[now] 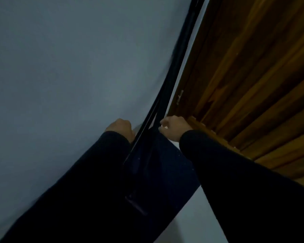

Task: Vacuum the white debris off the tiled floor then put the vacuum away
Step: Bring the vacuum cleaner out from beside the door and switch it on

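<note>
2 hands reach a dark vacuum (158, 163) by the wall (60, 67): left hand (120, 128) curled, grip unclear; right hand (174, 128) seemingly pinching its top.

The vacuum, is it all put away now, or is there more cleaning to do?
Almost. The floor isn't in view, so I can't tell if the debris is gone. The dark vacuum stands against the grey wall beside the wooden door. The left hand and right hand are curled at its top, seemingly settling it in place. What's left looks like letting go.
</note>
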Demonstrator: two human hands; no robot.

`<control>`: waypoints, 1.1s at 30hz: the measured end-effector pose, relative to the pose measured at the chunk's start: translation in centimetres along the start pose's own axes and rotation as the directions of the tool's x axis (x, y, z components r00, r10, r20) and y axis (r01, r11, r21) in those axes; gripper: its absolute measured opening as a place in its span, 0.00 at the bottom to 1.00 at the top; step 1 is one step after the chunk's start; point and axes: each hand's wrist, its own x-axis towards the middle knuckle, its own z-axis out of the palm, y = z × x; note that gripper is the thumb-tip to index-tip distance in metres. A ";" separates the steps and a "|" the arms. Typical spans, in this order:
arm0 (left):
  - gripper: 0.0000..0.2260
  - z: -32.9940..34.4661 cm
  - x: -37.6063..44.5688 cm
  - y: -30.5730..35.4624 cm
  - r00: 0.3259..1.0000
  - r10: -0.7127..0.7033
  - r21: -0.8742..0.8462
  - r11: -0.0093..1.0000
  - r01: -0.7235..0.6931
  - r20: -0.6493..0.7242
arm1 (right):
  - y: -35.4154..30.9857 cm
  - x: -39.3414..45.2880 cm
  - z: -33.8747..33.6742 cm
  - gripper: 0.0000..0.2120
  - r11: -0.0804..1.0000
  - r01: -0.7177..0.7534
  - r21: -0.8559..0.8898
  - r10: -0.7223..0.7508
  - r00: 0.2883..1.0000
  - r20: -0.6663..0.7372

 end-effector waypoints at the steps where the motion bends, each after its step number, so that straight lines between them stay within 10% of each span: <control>1: 0.16 1.5 0.5 -0.5 1.000 -0.001 0.010 1.000 0.001 0.020 | 0.3 0.4 1.6 0.18 1.000 0.014 0.020 -0.014 1.000 -0.002; 11: 0.20 13.3 7.4 -4.6 0.984 0.057 -0.347 0.931 -0.113 -0.168 | 3.3 5.8 11.3 0.25 0.936 0.304 0.176 -0.235 0.915 -0.329; 33: 0.39 16.4 11.8 -4.0 0.992 0.121 -0.670 0.739 -0.072 0.028 | 3.0 11.0 12.5 0.32 0.947 0.289 0.137 -0.238 0.924 -0.298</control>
